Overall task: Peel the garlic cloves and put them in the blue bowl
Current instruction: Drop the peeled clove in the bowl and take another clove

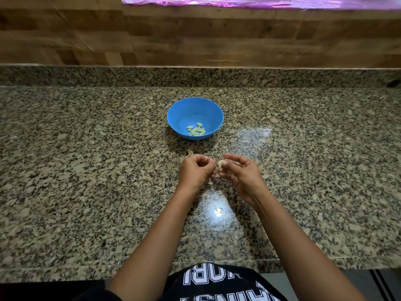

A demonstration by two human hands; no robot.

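- Writing appears only on the person's black shirt [219, 283] at the bottom edge: large white block letters, seen upside down and cut off by the frame, so no whole word can be read.
- Both forearms reach forward from the bottom of the view and meet over the middle of a speckled granite counter [86, 170].
- Left hand [195, 170] is curled inward, its fingers bent toward the palm and its fingertips pinched together near the right hand. A thin pale scrap shows at its fingertips; whether that is garlic skin cannot be told for sure.
- Right hand [240, 172] is half curled with the palm turned left, and its thumb and fingers grip a pale garlic clove [220, 163] held between the 2 hands, above the counter.
- Blue bowl [195, 118] stands on the counter beyond the hands, near them but not touching.
- Peeled cloves [196, 129], pale yellow-green, lie in a small cluster at the bottom of the bowl, toward its near side. The count is about 8, too small to tell exactly.
- Bits of dry garlic skin [189, 153] lie on the counter just beyond the left hand, between it and the bowl.
- Behind the counter runs a low granite ledge, then a wood-patterned wall [195, 40], with a strip of shiny pink foil [260, 2] along the top edge.
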